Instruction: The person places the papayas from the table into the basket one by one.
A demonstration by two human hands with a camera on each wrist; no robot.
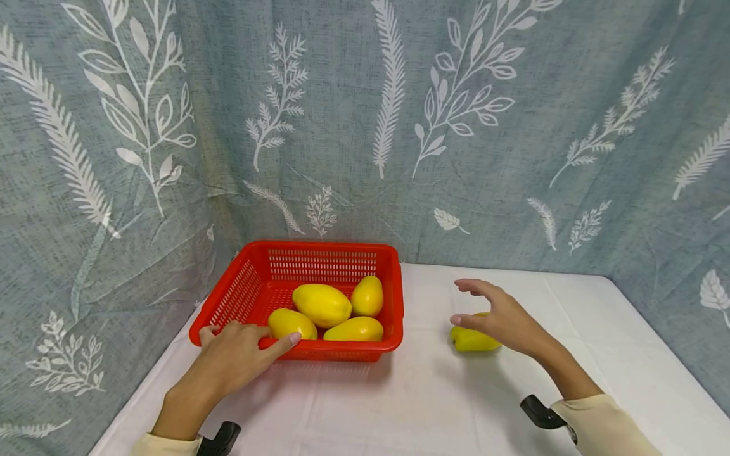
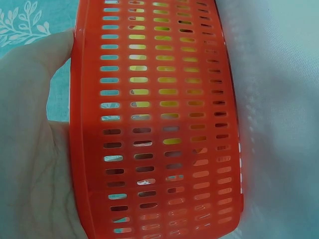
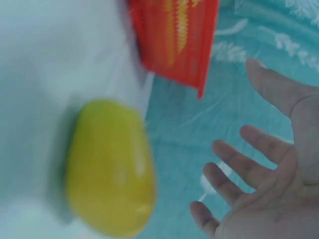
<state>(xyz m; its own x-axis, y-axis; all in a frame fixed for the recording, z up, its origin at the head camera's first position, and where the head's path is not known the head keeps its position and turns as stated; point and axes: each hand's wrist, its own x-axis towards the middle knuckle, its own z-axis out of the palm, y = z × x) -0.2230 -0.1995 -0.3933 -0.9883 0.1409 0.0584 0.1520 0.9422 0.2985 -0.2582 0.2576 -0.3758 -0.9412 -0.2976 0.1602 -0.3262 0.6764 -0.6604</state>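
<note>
A red slotted plastic basket (image 1: pixel 393 297) stands on the table, holding several smooth yellow fruits that look like mangoes, the largest one (image 1: pixel 322 305) in the middle. My left hand (image 1: pixel 234 354) grips the basket's front rim near the left corner, its fingers hooked over the edge. In the left wrist view, the basket's slotted wall (image 2: pixel 154 124) fills the middle and the hand (image 2: pixel 35 149) lies along the rim. My right hand (image 1: pixel 502 320), fingers spread and holding nothing, hovers over a single yellow fruit (image 1: pixel 476 342) lying right of the basket. The right wrist view shows this fruit (image 3: pixel 112 169) beside the open palm.
A white cloth covers the table (image 1: pixel 422 399). Behind it and along both sides hangs a grey-green curtain (image 1: pixel 353 126) with white leaf prints, close to the basket's back edge.
</note>
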